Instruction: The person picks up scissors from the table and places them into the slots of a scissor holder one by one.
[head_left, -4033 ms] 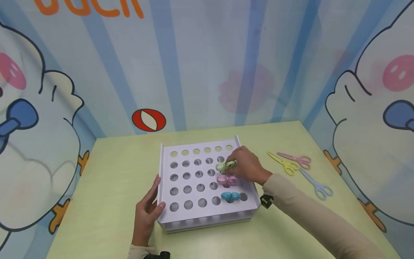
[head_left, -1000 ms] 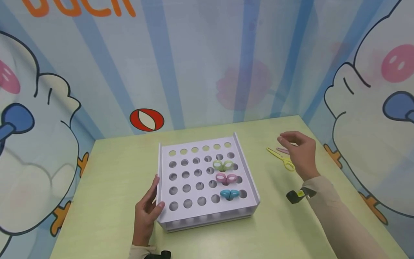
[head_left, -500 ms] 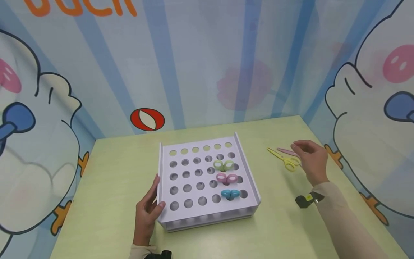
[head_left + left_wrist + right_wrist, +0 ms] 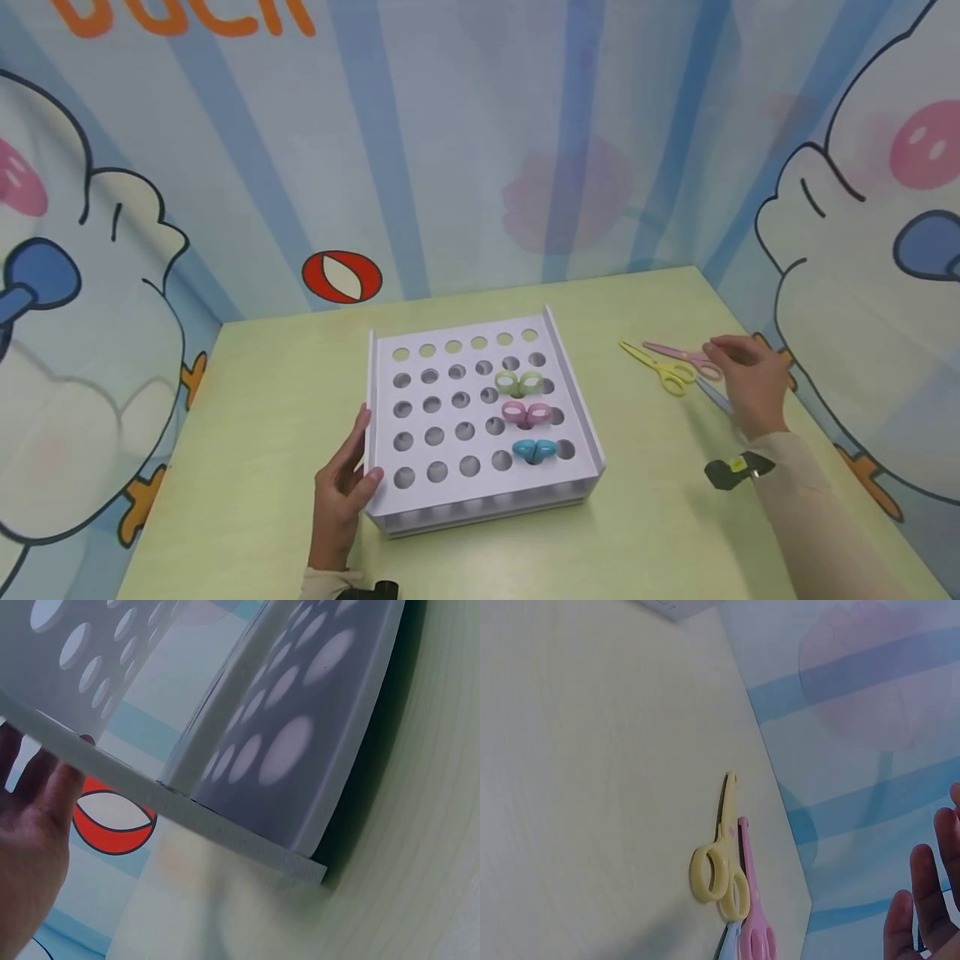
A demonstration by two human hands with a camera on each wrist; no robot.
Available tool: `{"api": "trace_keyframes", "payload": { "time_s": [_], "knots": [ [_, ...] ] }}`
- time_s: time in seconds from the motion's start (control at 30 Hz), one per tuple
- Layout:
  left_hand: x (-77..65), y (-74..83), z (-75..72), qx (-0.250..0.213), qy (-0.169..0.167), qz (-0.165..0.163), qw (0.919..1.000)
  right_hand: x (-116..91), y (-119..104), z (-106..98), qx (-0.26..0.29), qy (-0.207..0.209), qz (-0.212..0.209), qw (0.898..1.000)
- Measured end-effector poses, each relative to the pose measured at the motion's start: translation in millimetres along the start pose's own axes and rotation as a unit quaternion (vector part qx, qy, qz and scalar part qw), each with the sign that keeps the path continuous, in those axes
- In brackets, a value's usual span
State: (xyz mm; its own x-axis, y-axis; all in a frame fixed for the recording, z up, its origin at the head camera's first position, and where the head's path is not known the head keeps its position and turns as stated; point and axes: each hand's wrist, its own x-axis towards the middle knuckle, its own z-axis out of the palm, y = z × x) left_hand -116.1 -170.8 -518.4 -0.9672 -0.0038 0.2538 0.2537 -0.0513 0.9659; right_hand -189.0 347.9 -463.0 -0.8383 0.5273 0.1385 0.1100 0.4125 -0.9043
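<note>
A white slanted rack point(image 4: 477, 412) with rows of round holes stands at the table's middle. My left hand point(image 4: 341, 496) holds its left edge, thumb on the front face and fingers along the side. Three scissors stand in its holes, handles showing: green scissors point(image 4: 518, 390), pink scissors point(image 4: 531, 419) and, lowest, blue scissors point(image 4: 545, 450). My right hand point(image 4: 756, 392) is over the loose scissors at the right, fingers relaxed, holding nothing. Yellow scissors point(image 4: 654, 365) and another pink pair point(image 4: 667, 350) lie beneath and left of it; light-blue scissors point(image 4: 715, 394) are partly hidden by the hand.
The pale yellow table point(image 4: 262, 433) ends at a striped blue-and-white backdrop point(image 4: 465, 167) with cartoon ducks on both sides. In the left wrist view, the rack's side panel point(image 4: 232, 825) rises close to the hand.
Four seconds ago my right hand was at the green scissors in the rack. It has let go and moved right to the loose scissors. My left hand stays on the rack.
</note>
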Motion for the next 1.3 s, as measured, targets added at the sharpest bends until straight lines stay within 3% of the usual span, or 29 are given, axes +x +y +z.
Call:
{"api": "trace_keyframes", "payload": {
  "time_s": [0.57, 0.8, 1.07, 1.3],
  "knots": [
    [2.7, 2.7, 1.3, -0.001, 0.001, 0.007, 1.0, 8.8, 47.7, -22.5, -0.046, 0.025, 0.116, 0.992],
    [1.8, 1.7, 0.6, 0.004, -0.009, 0.009, 0.9999, 4.4, 67.2, -29.3, -0.046, 0.027, 0.132, 0.99],
    [0.1, 0.0, 0.4, 0.005, -0.003, 0.006, 1.0, 6.1, 86.9, -30.4, -0.094, 0.014, 0.181, 0.979],
    [-0.3, 0.4, 0.7, 0.0, 0.0, 0.001, 1.0, 2.7, 98.3, -31.0, -0.147, 0.004, 0.151, 0.978]
  ]
}}
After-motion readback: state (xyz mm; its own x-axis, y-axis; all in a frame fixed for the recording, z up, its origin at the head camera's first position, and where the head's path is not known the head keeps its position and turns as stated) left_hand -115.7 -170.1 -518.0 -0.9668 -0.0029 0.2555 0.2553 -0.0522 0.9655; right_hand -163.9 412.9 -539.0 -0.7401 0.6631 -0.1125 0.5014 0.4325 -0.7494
